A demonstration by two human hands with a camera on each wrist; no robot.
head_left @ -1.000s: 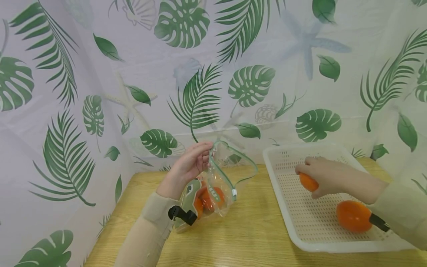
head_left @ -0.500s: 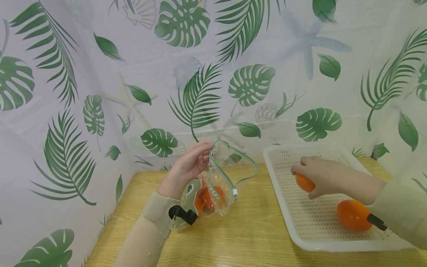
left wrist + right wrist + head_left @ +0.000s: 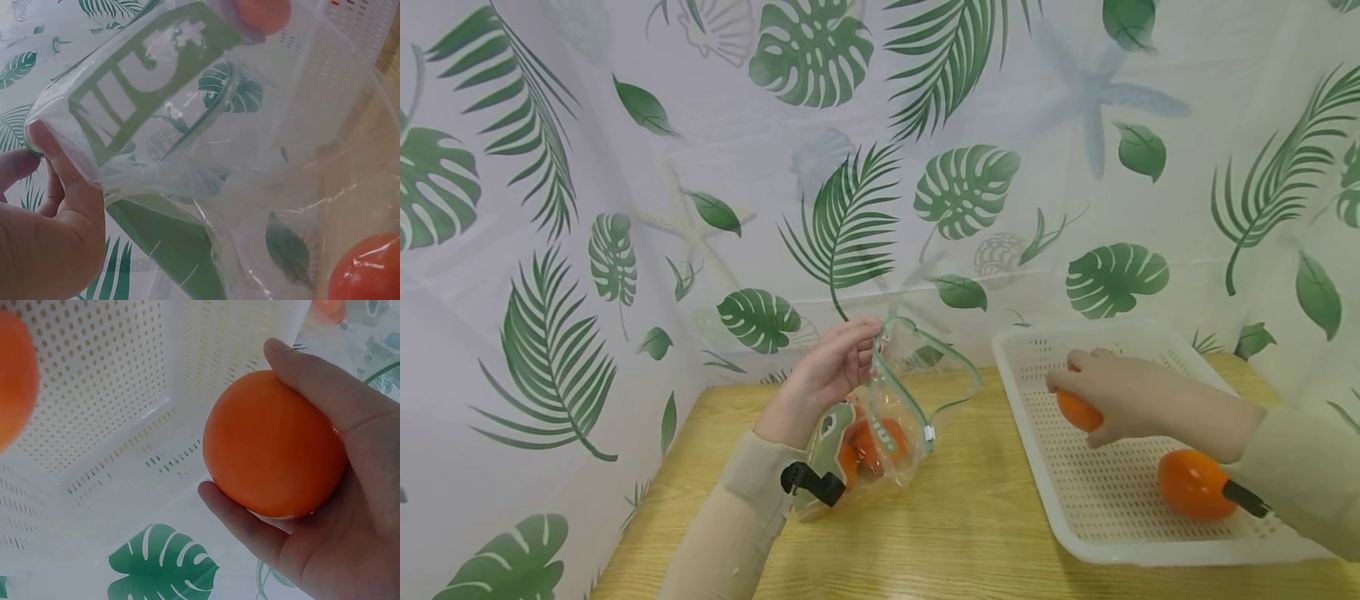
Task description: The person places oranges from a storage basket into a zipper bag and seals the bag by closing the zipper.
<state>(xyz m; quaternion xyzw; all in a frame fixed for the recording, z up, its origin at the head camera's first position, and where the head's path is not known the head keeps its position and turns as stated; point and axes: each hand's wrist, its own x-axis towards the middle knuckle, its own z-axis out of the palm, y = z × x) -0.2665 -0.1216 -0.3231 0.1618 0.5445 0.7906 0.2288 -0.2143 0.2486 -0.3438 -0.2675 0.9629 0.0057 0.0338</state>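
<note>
My left hand [image 3: 823,375] pinches the rim of a clear zip bag [image 3: 898,392] with a green seal and white slider, its mouth spread wide. Several orange-red fruits [image 3: 880,446] lie in the bag's lower part. The left wrist view shows the thumb and fingers [image 3: 62,169] at the edge of the bag, beside a green printed band. Over the white basket [image 3: 1037,467], my right hand [image 3: 1138,400] grips a smooth round orange fruit [image 3: 272,444], thumb and fingers around its sides. Another orange fruit [image 3: 1197,485] sits in the basket near the right sleeve.
The basket, with perforated floor and raised walls, stands on the right of the wooden table [image 3: 955,533]. Leaf-printed sheeting [image 3: 880,208] hangs behind and at the sides. A black wrist strap mount [image 3: 812,483] partly overlaps the bag's lower left.
My right hand has shifted a little left over the basket with the orange fruit in its grip. The left hand and bag stay almost still.
</note>
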